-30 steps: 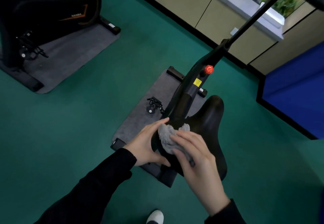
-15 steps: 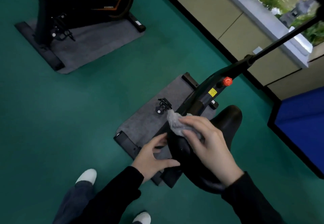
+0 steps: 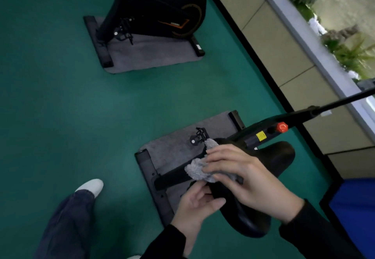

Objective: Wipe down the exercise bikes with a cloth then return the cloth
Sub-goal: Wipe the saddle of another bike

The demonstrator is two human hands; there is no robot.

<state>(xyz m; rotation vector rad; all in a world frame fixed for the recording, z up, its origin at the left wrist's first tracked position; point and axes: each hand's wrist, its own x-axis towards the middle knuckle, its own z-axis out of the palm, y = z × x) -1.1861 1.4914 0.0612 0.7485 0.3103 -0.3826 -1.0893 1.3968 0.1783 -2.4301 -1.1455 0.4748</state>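
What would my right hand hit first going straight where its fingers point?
The right hand meets only the cloth it holds; past the saddle, free above the grey mat, depth unclear.

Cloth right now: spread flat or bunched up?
Bunched up: the cloth sits crumpled under the right hand on the saddle.

The cloth that the right hand is holding is showing as grey, fluffy, long-piled fabric. The saddle that the left hand is gripping is looking smooth and black, catching a faint sheen; whether vinyl or plastic I cannot tell. Just beyond the hands the frame is looking matt black, its red knob shining like glossy plastic. Below the hands a grey mat is looking rough and felt-like, and the green floor to their left is lying matt.
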